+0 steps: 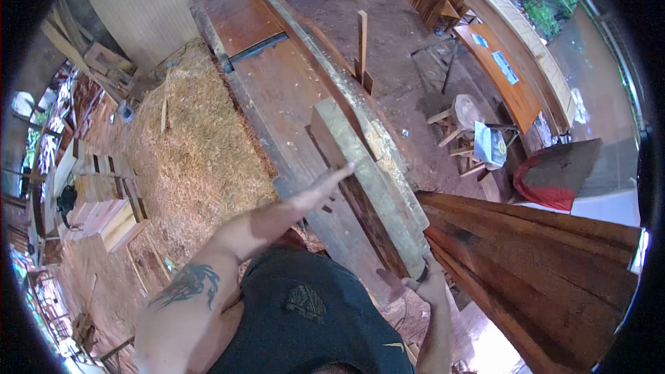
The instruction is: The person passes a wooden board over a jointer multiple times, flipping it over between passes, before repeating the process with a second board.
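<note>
A thick, squared wooden beam (377, 197) lies lengthwise on the long flat bed of a woodworking machine (287, 121), against the raised guide along its right side. My left hand (331, 185) rests against the beam's left side near its middle, fingers stretched and spread. At the near end of the beam, my right hand (431, 285) is closed around the end, with some of its fingers hidden under or behind the wood. Farther along the bed, a dark slot (260, 48) crosses it.
Wood shavings (201, 131) are heaped left of the machine. Stacked lumber (104, 201) lies farther left. Large dark brown boards (533, 263) stand close on my right. Beyond them are a small stool (463, 114) and a curved orange-brown panel (509, 73). An upright stick (361, 45) rises beside the guide.
</note>
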### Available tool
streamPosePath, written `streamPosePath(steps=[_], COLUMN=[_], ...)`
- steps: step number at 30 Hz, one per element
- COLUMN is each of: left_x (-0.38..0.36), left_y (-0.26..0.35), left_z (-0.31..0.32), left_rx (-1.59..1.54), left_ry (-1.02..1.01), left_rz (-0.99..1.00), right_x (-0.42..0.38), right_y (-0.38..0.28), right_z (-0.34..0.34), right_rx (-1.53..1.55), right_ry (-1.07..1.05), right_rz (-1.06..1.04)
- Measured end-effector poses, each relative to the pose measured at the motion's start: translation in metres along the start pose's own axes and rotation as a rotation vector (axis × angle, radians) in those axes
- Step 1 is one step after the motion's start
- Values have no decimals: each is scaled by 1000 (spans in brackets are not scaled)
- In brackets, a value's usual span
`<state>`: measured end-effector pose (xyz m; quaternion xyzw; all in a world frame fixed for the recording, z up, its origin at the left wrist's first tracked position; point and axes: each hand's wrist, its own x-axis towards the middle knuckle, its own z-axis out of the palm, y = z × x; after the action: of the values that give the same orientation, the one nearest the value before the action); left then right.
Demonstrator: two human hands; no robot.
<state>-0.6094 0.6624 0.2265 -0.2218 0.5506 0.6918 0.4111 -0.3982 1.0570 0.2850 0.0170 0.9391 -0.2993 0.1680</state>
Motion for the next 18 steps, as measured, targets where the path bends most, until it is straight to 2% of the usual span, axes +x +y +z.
streamPosePath(steps=[4,6,9,10,13,14,15,16,18], left_x=[12,26,77,60,49,59,70,81,117], left_y=[-30,-33,-62,-42,1,8,16,26,31], left_z=[26,37,44,46,44,40,37,36,34], left_rx=[-7,20,-52,-73,-151,-127,-145,-159,-203], left_ry=[10,28,95,31,72,71,114,156,306], left_rz=[18,162,321,296,194,219,224,230,204], right_x=[29,38,41,46,60,73,85,99,128], right_y=[-29,-14,-24,-28,-42,-47,-51,-32,-80], right_z=[4,17,16,19,31,30,30,39,-5], right_rx=[-177,-182,-244,-182,-66,-84,-100,-64,-188], right_ry=[20,21,232,210,192,212,234,277,90], right_rz=[-4,-17,-280,-227,-82,-61,-42,-142,41])
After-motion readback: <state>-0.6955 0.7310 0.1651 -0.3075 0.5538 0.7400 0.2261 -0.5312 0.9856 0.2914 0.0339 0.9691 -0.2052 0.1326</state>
